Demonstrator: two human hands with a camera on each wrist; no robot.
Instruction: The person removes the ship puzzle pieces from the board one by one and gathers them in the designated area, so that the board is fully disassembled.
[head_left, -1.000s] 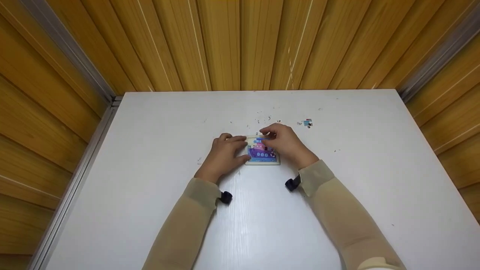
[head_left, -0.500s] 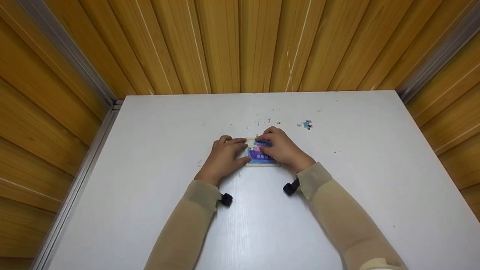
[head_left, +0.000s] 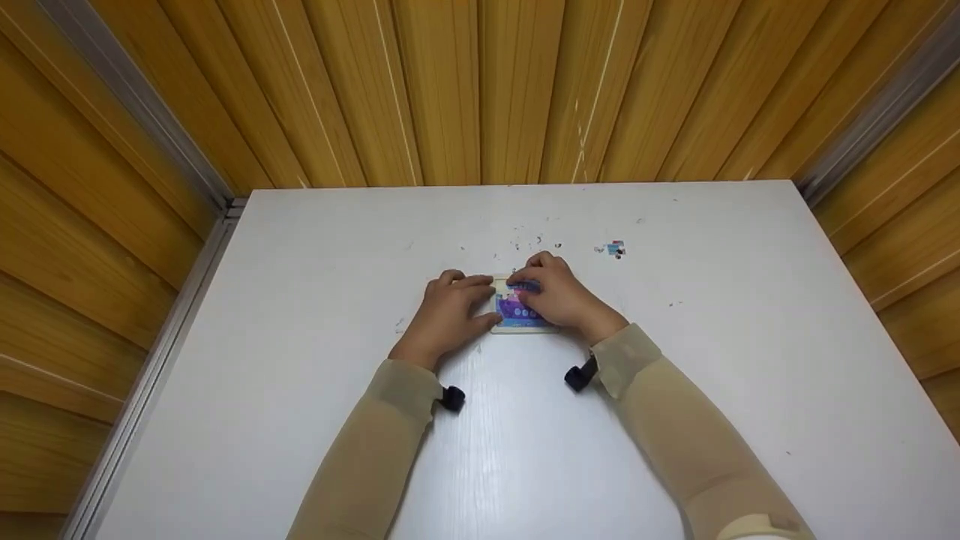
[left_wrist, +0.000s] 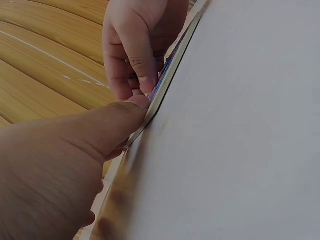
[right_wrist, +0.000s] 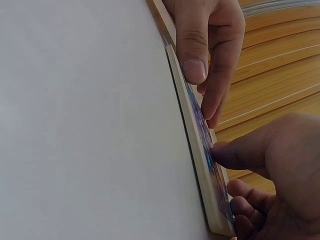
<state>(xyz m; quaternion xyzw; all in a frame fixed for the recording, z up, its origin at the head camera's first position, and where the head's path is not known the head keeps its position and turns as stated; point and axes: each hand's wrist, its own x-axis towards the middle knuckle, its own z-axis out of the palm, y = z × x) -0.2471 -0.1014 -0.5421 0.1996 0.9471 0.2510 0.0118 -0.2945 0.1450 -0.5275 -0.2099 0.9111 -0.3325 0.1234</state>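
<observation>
A small jigsaw puzzle [head_left: 515, 310], a purple and pink boat picture in a pale wooden tray [head_left: 525, 331], lies flat on the white table. My left hand [head_left: 450, 309] rests at the tray's left side, thumb near the lower corner and fingers near the upper one. In the right wrist view, its thumb [right_wrist: 195, 71] lies on the board. With bent fingers and thumb, my right hand [head_left: 564, 298] pinches at a blue puzzle piece [head_left: 531, 286] in the picture's upper part. That hand covers the puzzle's right side. The piece's outline is mostly hidden.
A few loose puzzle pieces [head_left: 616, 249] lie beyond the right hand. Small dark marks are scattered on the white table [head_left: 300, 375] behind the tray. Wood-patterned walls [head_left: 450, 90] stand along the back and both sides.
My right hand has come down and slightly left from the tray's upper edge onto the picture, and is nearly still over the last half second. The left hand keeps its place.
</observation>
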